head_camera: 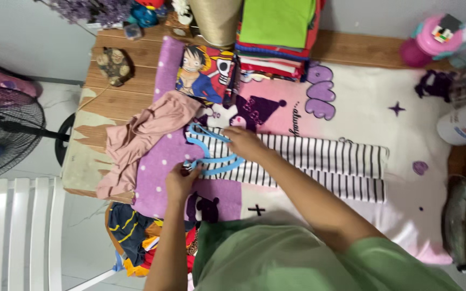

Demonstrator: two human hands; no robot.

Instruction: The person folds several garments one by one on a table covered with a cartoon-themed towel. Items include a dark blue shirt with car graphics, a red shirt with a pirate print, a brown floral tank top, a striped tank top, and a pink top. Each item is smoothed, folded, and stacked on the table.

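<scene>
Both hands' fingers grip a blue hanger [208, 153] over the striped garment [319, 161]: left hand [182, 180] closed on its lower edge, right hand [246, 143] pinching its top; the hanger's hook is hard to make out.

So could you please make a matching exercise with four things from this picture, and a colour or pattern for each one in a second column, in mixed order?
Things:
1. Hanger under the hands
2. Garment that the hanger lies on
3. Crumpled cloth to the left of the hanger
4. Top piece of the folded stack at the far edge

Colours or patterns:
A. Bright green
B. Dusty pink
C. Light blue
D. Black and white stripes

Right pairs: 1-C, 2-D, 3-B, 4-A
</scene>
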